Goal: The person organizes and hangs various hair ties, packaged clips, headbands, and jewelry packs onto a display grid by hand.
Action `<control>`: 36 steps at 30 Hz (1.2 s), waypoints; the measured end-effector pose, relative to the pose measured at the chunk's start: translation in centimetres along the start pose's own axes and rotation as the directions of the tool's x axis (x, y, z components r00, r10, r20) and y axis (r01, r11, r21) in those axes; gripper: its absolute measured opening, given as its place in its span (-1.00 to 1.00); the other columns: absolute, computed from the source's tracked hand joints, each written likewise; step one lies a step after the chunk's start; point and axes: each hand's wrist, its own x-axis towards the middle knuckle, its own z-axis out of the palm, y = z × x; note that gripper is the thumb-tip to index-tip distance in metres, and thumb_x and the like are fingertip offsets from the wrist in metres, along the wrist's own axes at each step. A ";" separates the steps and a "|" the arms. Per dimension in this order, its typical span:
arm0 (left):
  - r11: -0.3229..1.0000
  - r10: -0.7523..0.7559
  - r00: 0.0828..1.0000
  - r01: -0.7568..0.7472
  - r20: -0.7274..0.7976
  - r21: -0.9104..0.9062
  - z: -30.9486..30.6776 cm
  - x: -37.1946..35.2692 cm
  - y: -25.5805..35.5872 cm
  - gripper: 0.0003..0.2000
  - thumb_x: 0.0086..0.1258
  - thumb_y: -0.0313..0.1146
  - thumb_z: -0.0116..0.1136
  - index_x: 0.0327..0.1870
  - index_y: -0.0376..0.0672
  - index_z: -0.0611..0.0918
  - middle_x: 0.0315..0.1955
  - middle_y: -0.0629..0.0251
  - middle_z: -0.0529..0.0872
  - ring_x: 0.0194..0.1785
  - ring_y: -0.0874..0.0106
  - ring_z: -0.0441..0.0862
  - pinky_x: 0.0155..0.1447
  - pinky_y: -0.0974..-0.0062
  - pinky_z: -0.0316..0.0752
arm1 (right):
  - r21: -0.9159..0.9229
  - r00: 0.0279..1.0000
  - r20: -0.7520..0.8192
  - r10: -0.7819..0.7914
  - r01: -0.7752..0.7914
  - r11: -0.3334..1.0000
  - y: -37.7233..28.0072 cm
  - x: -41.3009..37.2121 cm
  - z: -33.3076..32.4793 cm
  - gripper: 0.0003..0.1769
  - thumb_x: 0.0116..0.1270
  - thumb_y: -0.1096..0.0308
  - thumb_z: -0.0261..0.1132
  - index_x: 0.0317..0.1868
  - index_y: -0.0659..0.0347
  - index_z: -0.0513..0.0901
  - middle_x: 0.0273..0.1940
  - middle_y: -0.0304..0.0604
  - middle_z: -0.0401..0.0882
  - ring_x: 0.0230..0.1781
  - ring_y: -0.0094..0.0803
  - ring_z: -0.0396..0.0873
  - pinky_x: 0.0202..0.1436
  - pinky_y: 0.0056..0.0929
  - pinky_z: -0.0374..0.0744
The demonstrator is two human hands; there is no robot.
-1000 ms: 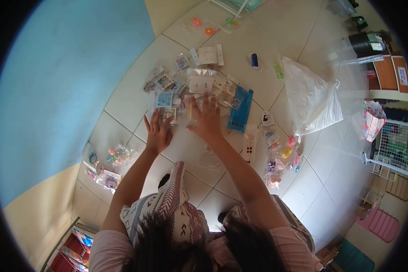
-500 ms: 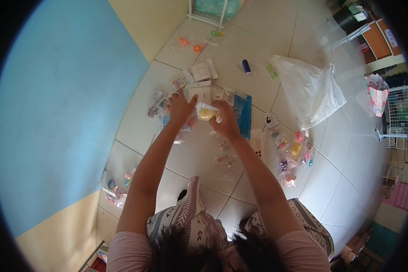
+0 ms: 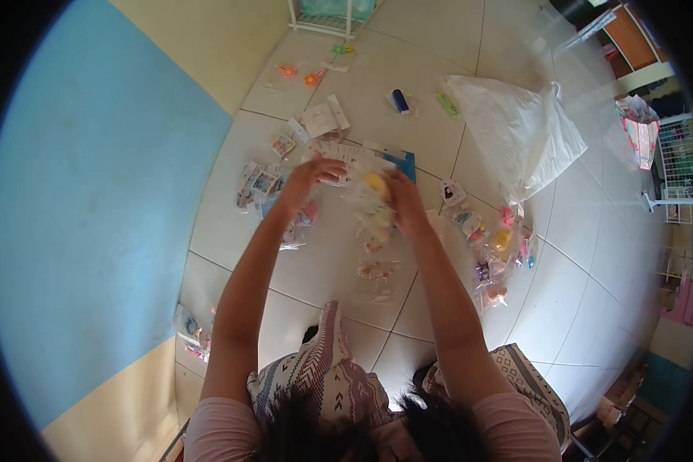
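My right hand [image 3: 404,202] grips a clear plastic packet [image 3: 376,185] with something yellow inside; the packet is smeared by motion. To its left, my left hand [image 3: 309,182] is empty with fingers stretched out over white printed cards [image 3: 345,159]. A blue packet [image 3: 406,164] lies partly hidden behind my right hand. Beside my left wrist is a pile of small packaged items [image 3: 260,183]. Nearer to me, clear packets with small colourful pieces [image 3: 377,271] rest on the tiles.
A white plastic bag [image 3: 516,131] lies at the right, above a row of packaged trinkets [image 3: 487,239]. Flower-shaped clips [image 3: 300,75], a dark blue item [image 3: 400,102] and a green one [image 3: 447,106] lie farther off. A blue wall [image 3: 100,215] bounds the left; a white rack [image 3: 323,29] stands ahead.
My right hand has moved slightly right and down with the yellow packet, which now hangs stretched out and blurred. My left hand's fingers have turned to the right. The view has shifted a little.
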 end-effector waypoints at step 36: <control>0.989 -0.128 0.931 0.143 0.341 -0.020 18.6 -2.9 -4.4 -0.64 0.48 -0.15 -0.01 0.16 -0.16 0.49 -0.03 0.27 0.62 -0.15 0.41 0.67 -0.09 0.46 0.56 | -0.517 0.773 -0.528 -0.353 0.038 0.855 -4.5 -12.0 -10.5 -0.51 0.16 0.19 0.47 -0.15 0.26 0.36 -0.43 -0.28 0.32 -0.47 -0.54 0.48 -0.55 -0.57 0.58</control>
